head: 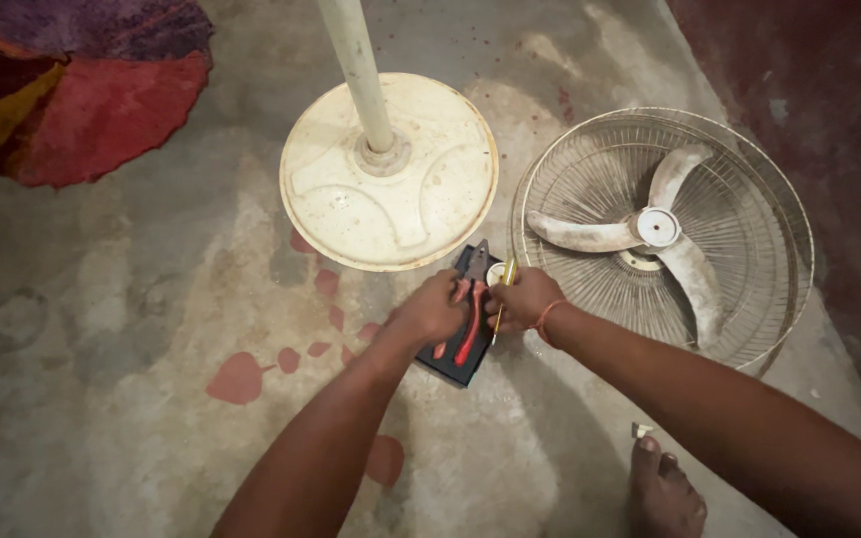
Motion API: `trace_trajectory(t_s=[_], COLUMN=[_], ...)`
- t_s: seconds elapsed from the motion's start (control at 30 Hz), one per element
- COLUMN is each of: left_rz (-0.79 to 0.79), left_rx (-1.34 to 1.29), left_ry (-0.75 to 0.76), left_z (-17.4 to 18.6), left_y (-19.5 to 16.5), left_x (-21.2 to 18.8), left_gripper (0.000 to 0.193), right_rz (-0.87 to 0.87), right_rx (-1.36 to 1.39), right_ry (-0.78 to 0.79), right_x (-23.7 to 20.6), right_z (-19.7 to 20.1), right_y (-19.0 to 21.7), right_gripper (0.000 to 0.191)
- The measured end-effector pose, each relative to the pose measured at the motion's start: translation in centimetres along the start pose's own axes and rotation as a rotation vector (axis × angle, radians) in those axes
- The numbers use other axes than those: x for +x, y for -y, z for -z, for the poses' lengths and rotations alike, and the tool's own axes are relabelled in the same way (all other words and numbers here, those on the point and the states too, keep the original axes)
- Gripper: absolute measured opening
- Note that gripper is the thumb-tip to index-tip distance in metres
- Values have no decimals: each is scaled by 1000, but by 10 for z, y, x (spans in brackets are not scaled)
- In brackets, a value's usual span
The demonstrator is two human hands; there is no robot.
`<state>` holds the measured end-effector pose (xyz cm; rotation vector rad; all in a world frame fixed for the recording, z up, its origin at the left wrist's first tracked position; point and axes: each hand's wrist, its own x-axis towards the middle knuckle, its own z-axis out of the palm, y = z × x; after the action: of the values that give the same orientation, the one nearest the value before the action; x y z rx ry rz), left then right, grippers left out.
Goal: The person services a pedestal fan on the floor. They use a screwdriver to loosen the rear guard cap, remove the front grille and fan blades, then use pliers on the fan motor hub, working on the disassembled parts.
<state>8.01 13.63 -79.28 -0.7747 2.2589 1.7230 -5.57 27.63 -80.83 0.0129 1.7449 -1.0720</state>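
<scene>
We have both hands down over a small dark tool pouch (455, 364) lying on the concrete floor (132, 399), just in front of the fan's round base. Our left hand (430, 311) rests on the red-handled pliers (468, 334) that lie on the pouch, its grip curled over the upper part of the handles; whether it is truly pinching them or only touching we cannot tell. Our right hand (525, 299) has its grip pressed around a thin yellow-handled screwdriver (502, 299), the shaft slanting down toward the pouch, and a small pale round piece (495, 271) shows just beside the fingers. To do this well, we judge it best to keep one tool firmly seated before lifting the other, take the pliers by both handles so the jaws do not swing open, and keep the small piece from rolling off the pouch. The pliers' handles look smooth and rubbery, the pouch flat and matte. Beyond, the cream plastic base (391, 174) is a dusty, scuffed disc with moulded ribs and a pole rising from its hub. To the right lies a wire fan guard (749, 179), fine radial wires holding three grimy, curved blades (650, 234). The floor is rough, stained with reddish patches; a shaggy red and purple mat (82, 90) sits at the far left, and our bare foot (665, 493) is at the lower right.
</scene>
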Motion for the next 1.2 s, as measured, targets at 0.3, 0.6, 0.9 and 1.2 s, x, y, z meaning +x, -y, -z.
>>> trace_trajectory(t_s=[0.3, 0.6, 0.9, 1.2], left_rz=[-16, -186, -103, 58], left_rx=[251, 424, 488, 471], left_ry=[-120, -192, -220, -240], left_z=[-8, -14, -23, -33], left_y=[-16, 17, 29, 7], left_x=[-22, -28, -29, -51], left_gripper=[47, 74, 74, 87], right_rz=[-12, 59, 166, 226], right_rx=[-156, -445, -627, -548], right_ry=[-77, -313, -404, -417], right_x=[-13, -10, -1, -10], right_z=[-5, -24, -21, -28], right_y=[-14, -26, -34, -32], right_gripper=[22, 54, 71, 57])
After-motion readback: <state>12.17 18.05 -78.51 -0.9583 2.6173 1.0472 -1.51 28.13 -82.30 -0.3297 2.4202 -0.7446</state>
